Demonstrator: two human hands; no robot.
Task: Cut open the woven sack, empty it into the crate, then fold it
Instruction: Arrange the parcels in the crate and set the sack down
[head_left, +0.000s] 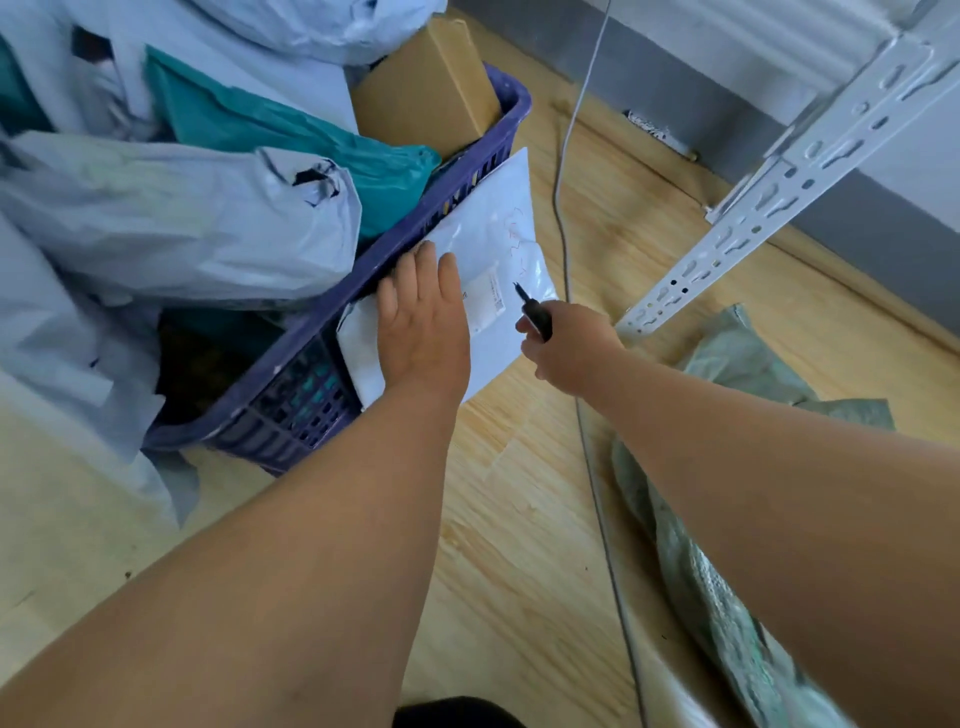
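Observation:
A purple slotted crate (457, 171) stands on the wooden floor, heaped with grey and teal parcel bags (197, 218) and a cardboard box (431, 88). A white parcel bag (498, 228) with a printed label leans against the crate's outer wall. My left hand (421, 317) lies flat on this white bag beside the crate's rim, fingers straight. My right hand (566, 343) grips a small black-handled knife (535, 312), its tip pointing at the white bag. The grey-green woven sack (727, 561) lies crumpled on the floor at the right, partly under my right forearm.
A white perforated metal shelf post (779, 202) slants down to the floor at the right. A thin grey cable (566, 208) runs across the floor between crate and sack. A grey skirting and wall close off the far side. More grey bags spill over the crate's left.

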